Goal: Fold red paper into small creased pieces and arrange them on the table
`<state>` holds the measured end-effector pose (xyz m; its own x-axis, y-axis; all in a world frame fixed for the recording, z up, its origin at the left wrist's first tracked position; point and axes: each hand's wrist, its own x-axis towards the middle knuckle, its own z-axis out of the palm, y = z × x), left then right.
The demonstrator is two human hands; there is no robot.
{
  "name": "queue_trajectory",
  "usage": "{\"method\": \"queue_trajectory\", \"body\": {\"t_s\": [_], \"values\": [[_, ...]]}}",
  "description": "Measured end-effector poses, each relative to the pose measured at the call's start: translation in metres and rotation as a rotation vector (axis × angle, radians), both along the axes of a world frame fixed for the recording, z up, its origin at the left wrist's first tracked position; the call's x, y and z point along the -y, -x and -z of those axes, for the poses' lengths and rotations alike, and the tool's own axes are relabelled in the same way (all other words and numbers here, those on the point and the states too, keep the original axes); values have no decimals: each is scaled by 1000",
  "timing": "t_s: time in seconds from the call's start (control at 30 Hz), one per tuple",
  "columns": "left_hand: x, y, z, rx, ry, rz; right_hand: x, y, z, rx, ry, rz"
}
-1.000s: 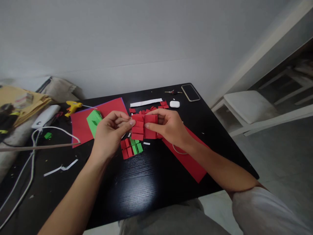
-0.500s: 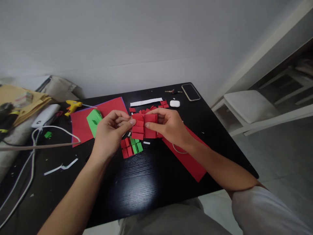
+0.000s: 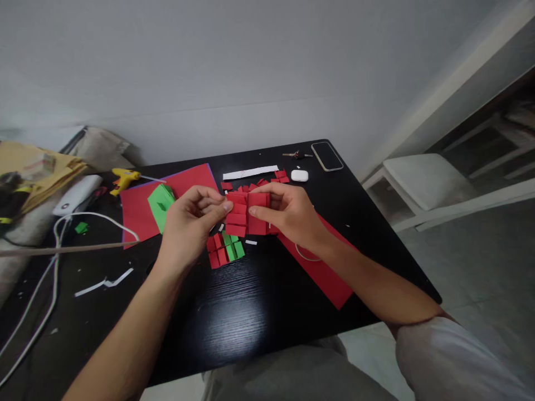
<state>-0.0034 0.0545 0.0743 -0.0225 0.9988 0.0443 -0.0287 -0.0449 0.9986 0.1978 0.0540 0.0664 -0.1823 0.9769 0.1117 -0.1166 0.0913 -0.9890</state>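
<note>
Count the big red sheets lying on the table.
2: one sheet under the green paper, left of the left hand; another sheet partly hidden by the right forearm. More could lie underneath, unseen.

Phone (image 3: 327,156) near keys (image 3: 297,155), white case (image 3: 299,176); white stool (image 3: 426,177) beside black table (image 3: 288,301).

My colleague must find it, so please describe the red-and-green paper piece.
Over the black table, the left hand and right hand hold red paper pieces. Just below these in view lies a small grid of paper blocks, set apart by being red on its left, green on its right.
</note>
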Motion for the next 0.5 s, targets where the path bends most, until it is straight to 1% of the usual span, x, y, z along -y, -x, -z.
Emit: {"method": "queue_trajectory", "body": {"t_s": [0.17, 0.5], "values": [[0, -1, 0, -3, -5, -4, -1, 0, 3, -21, -5, 9], [0, 0, 3, -18, -21, -5, -2, 0, 3, -30, -7, 2]]}}
